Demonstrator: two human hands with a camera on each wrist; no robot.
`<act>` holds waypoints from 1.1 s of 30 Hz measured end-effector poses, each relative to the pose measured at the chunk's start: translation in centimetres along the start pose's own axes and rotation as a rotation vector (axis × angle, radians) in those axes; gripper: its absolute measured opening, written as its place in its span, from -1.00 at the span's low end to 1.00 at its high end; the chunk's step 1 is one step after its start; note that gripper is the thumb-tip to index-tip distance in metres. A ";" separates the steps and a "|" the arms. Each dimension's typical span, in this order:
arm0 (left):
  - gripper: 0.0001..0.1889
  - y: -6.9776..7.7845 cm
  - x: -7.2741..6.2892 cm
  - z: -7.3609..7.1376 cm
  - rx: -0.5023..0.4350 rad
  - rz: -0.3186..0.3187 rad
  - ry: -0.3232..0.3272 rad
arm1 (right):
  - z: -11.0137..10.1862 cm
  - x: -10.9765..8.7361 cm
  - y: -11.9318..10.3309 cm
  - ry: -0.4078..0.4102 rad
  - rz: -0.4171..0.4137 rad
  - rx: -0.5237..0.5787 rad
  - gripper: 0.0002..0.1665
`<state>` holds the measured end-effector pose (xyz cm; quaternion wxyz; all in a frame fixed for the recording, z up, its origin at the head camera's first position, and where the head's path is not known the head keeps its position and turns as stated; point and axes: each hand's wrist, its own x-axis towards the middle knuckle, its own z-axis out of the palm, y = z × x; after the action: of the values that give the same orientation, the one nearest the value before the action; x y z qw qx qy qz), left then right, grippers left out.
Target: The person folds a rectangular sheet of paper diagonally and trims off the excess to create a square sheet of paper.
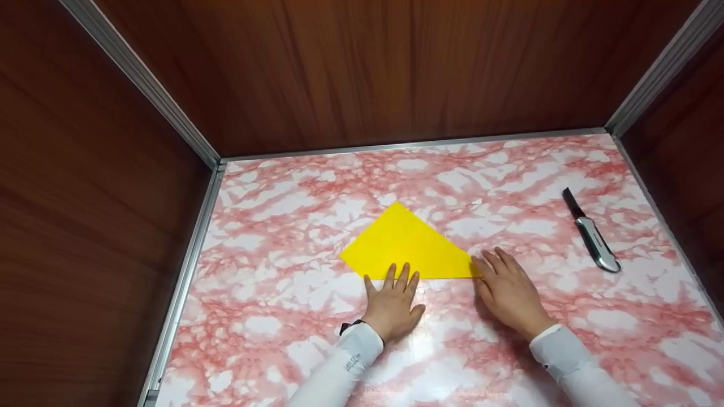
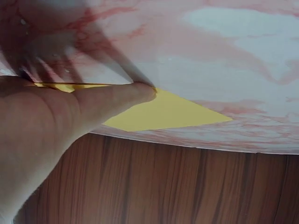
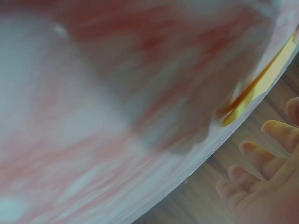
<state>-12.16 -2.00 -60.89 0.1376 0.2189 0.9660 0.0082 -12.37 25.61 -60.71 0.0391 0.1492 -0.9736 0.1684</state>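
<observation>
A folded sheet of yellow paper [image 1: 404, 240] lies on the table, its straight edge toward the person. My left hand [image 1: 393, 308] is spread flat, its fingertips resting on the paper along that near edge. In the left wrist view, the left hand [image 2: 51, 109] covers part of the yellow paper [image 2: 168, 112]. At the paper's right corner is my right hand [image 1: 509, 291], fingers extended and fingertips close to the corner; whether they touch it I cannot tell. The right wrist view shows the right hand's fingers [image 3: 266, 161] spread, holding nothing, with the paper [image 3: 261, 84] beyond them.
A utility knife [image 1: 594, 237] with its dark blade out lies on the right side of the red-and-white marbled table [image 1: 271, 226]. Brown wood-grain panels [image 1: 362, 73] with metal edge strips enclose the table at the back and both sides.
</observation>
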 end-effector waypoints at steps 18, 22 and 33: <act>-0.43 -0.3 2.4 -0.2 0.010 0.078 0.163 | -0.1 3.8 -2.2 -0.174 0.013 0.054 -0.34; -0.34 -0.3 2.7 0.0 0.002 0.082 0.164 | 0.1 3.8 -2.1 -0.162 0.025 0.048 -0.34; -0.28 0.1 3.0 0.9 0.016 0.049 0.170 | 0.4 4.6 -2.6 -0.132 0.226 0.237 -0.22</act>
<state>-14.44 -0.73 -62.55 0.0532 0.2418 0.9686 0.0226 -15.98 21.85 -59.73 -0.0618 0.0530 -0.9580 0.2750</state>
